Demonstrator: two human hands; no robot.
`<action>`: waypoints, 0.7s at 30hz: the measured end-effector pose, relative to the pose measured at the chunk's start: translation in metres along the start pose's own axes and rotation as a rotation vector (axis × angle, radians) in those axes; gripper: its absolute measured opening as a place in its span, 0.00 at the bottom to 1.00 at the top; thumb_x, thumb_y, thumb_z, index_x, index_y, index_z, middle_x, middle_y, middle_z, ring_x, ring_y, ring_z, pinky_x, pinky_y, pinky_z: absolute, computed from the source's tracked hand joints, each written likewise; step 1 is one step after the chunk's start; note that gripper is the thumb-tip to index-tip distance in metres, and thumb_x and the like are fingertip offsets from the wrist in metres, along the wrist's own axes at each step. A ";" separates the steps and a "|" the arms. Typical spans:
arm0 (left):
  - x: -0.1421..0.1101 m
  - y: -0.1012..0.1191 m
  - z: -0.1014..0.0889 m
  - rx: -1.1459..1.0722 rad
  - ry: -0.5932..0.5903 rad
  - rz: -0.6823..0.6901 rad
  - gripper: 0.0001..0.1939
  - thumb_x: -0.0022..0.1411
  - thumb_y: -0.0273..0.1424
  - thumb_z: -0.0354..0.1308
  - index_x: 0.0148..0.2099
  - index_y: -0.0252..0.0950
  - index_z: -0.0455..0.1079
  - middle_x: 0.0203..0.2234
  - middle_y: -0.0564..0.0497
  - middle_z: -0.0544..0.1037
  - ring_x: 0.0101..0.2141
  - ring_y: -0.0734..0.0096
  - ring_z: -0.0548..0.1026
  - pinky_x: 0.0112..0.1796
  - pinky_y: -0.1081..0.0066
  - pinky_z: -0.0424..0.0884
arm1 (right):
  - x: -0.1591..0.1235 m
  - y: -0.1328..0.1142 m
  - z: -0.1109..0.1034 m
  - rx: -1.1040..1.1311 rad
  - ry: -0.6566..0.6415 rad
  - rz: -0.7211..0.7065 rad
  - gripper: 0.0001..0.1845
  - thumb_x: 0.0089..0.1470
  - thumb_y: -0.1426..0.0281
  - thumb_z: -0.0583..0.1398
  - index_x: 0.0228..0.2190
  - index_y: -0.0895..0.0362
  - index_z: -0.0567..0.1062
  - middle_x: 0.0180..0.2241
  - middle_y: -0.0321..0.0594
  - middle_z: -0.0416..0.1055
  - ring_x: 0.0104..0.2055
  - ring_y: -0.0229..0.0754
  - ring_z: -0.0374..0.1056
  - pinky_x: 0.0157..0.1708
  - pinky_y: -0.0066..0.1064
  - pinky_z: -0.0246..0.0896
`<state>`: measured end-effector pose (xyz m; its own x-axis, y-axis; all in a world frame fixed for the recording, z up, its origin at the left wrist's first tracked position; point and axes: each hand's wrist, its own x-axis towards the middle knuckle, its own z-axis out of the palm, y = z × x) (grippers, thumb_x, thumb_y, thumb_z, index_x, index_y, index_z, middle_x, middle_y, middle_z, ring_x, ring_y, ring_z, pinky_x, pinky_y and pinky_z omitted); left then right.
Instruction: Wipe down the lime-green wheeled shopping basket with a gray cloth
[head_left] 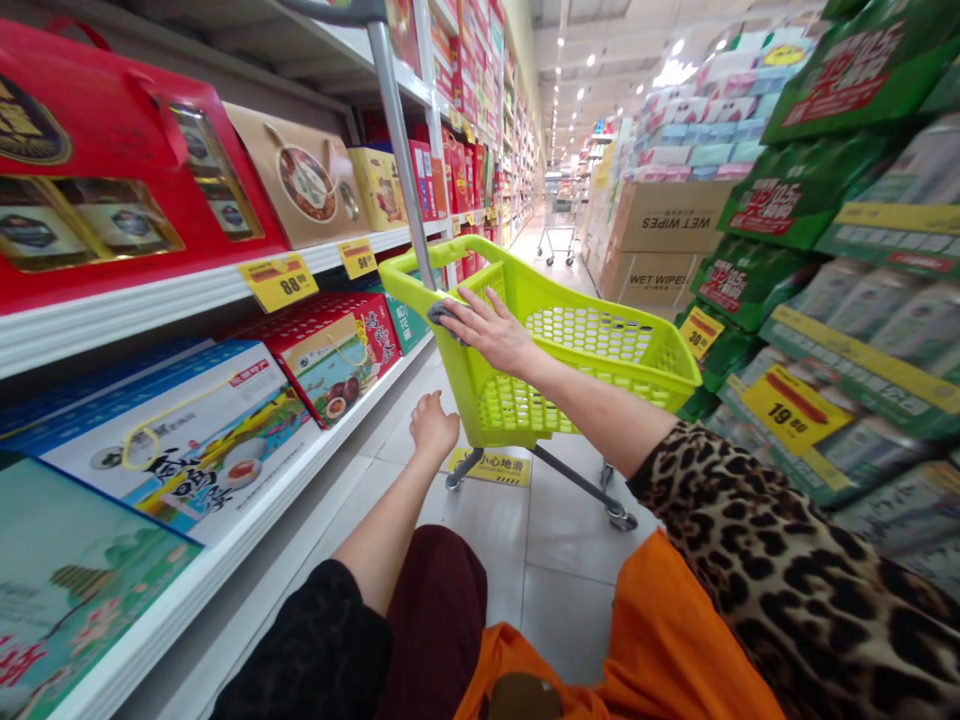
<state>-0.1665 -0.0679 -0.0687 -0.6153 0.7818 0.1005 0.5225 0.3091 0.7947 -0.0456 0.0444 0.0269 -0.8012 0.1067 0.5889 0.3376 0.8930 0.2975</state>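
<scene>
A bright green plastic shopping cart [469,400] with a grey upright post stands in the aisle before me. My right hand [491,335] lies over the near corner of its rim, fingers stretched forward. Under those fingers is a dark grey cloth [442,312], pressed against the green plastic and mostly covered by the hand. Lower and to the left, my left hand [435,428] hangs in the air beside the basket, apart from it. Its fingers are loosely curled, and I see nothing in them.
Shelves on the left carry gift boxes [330,365] and yellow price tags [277,282]. Stacked green drink packs [780,190] and WET WIPES cartons [664,215] line the right. A yellow sign [495,468] lies on the tiled floor. Another cart [559,225] stands farther along the aisle.
</scene>
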 end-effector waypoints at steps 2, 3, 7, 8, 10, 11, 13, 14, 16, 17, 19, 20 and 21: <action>-0.004 -0.008 -0.003 0.349 0.025 0.115 0.31 0.51 0.25 0.51 0.59 0.33 0.57 0.61 0.39 0.56 0.61 0.52 0.52 0.58 0.51 0.49 | 0.007 0.003 0.007 -0.016 -0.017 -0.022 0.26 0.58 0.79 0.48 0.58 0.56 0.58 0.62 0.41 0.51 0.66 0.48 0.37 0.62 0.54 0.32; -0.005 -0.012 -0.003 0.462 0.023 0.161 0.32 0.52 0.25 0.50 0.61 0.32 0.54 0.62 0.38 0.54 0.62 0.52 0.50 0.58 0.49 0.49 | 0.006 0.002 0.014 -0.020 -0.038 -0.032 0.25 0.59 0.79 0.48 0.57 0.57 0.59 0.62 0.42 0.52 0.65 0.48 0.39 0.62 0.53 0.34; -0.011 -0.022 -0.004 0.692 -0.029 0.304 0.34 0.52 0.23 0.47 0.63 0.28 0.50 0.64 0.38 0.48 0.63 0.52 0.45 0.58 0.46 0.46 | -0.031 -0.013 0.054 0.001 -0.171 -0.099 0.23 0.58 0.78 0.50 0.55 0.58 0.64 0.59 0.45 0.57 0.64 0.47 0.45 0.61 0.48 0.43; -0.011 -0.024 -0.003 0.716 -0.045 0.327 0.34 0.52 0.23 0.47 0.63 0.28 0.49 0.64 0.39 0.48 0.63 0.53 0.44 0.58 0.46 0.46 | -0.046 -0.019 0.065 0.011 -0.211 -0.120 0.22 0.57 0.78 0.51 0.54 0.58 0.65 0.59 0.46 0.58 0.63 0.47 0.47 0.60 0.47 0.46; -0.012 -0.027 0.000 0.745 -0.073 0.357 0.34 0.52 0.22 0.46 0.63 0.28 0.49 0.64 0.39 0.47 0.63 0.54 0.44 0.59 0.47 0.45 | -0.073 -0.028 0.081 0.028 -0.291 -0.166 0.20 0.57 0.78 0.52 0.51 0.59 0.68 0.57 0.46 0.61 0.62 0.48 0.51 0.59 0.48 0.47; -0.012 -0.028 0.002 0.754 -0.084 0.373 0.34 0.52 0.22 0.46 0.63 0.28 0.48 0.64 0.40 0.47 0.63 0.54 0.44 0.59 0.47 0.44 | -0.084 -0.031 0.086 0.038 -0.320 -0.184 0.20 0.57 0.78 0.52 0.50 0.59 0.69 0.56 0.46 0.63 0.61 0.48 0.52 0.59 0.49 0.47; -0.013 -0.029 0.006 0.765 -0.100 0.404 0.35 0.52 0.23 0.46 0.64 0.27 0.48 0.64 0.40 0.47 0.63 0.55 0.44 0.59 0.47 0.44 | -0.094 -0.030 0.086 0.048 -0.339 -0.212 0.20 0.56 0.78 0.52 0.50 0.58 0.69 0.55 0.45 0.63 0.61 0.48 0.52 0.59 0.50 0.45; -0.012 -0.028 0.009 0.768 -0.100 0.413 0.35 0.52 0.23 0.46 0.64 0.27 0.48 0.64 0.40 0.47 0.63 0.55 0.43 0.59 0.47 0.45 | -0.092 -0.026 0.081 0.044 -0.318 -0.210 0.21 0.56 0.78 0.52 0.51 0.57 0.68 0.56 0.44 0.62 0.62 0.48 0.51 0.60 0.51 0.43; -0.012 -0.025 0.014 0.766 -0.089 0.419 0.35 0.52 0.24 0.46 0.64 0.27 0.47 0.64 0.40 0.46 0.63 0.55 0.43 0.59 0.47 0.45 | -0.080 -0.011 0.065 0.012 -0.226 -0.165 0.25 0.56 0.79 0.51 0.55 0.56 0.63 0.59 0.42 0.57 0.64 0.48 0.46 0.61 0.54 0.37; -0.011 -0.022 0.016 0.763 -0.081 0.415 0.36 0.52 0.24 0.47 0.64 0.26 0.47 0.64 0.40 0.46 0.63 0.55 0.43 0.59 0.47 0.45 | -0.071 -0.002 0.056 -0.018 -0.158 -0.096 0.27 0.56 0.80 0.51 0.56 0.54 0.61 0.60 0.42 0.55 0.64 0.48 0.42 0.61 0.55 0.33; -0.010 -0.017 0.021 0.759 -0.066 0.411 0.36 0.52 0.25 0.47 0.64 0.26 0.46 0.64 0.40 0.45 0.63 0.55 0.43 0.59 0.47 0.45 | -0.056 0.016 0.040 -0.075 -0.066 0.006 0.29 0.56 0.80 0.50 0.58 0.54 0.57 0.62 0.42 0.51 0.65 0.49 0.38 0.61 0.58 0.30; -0.010 -0.014 0.023 0.757 -0.061 0.414 0.36 0.53 0.25 0.47 0.64 0.26 0.46 0.64 0.40 0.45 0.63 0.55 0.42 0.59 0.47 0.45 | -0.053 0.023 0.034 -0.089 -0.064 0.004 0.29 0.56 0.80 0.50 0.58 0.54 0.57 0.62 0.42 0.51 0.65 0.49 0.38 0.61 0.58 0.30; -0.010 -0.012 0.025 0.754 -0.059 0.417 0.35 0.53 0.25 0.46 0.64 0.25 0.46 0.64 0.40 0.45 0.63 0.55 0.42 0.59 0.47 0.45 | -0.053 0.028 0.032 -0.098 -0.078 -0.011 0.28 0.56 0.80 0.50 0.58 0.55 0.58 0.62 0.42 0.51 0.65 0.48 0.38 0.61 0.58 0.30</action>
<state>-0.1513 -0.0659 -0.0940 -0.2651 0.9317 0.2481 0.9640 0.2509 0.0878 -0.0094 0.0777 -0.0197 -0.8398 0.1346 0.5259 0.3724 0.8478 0.3776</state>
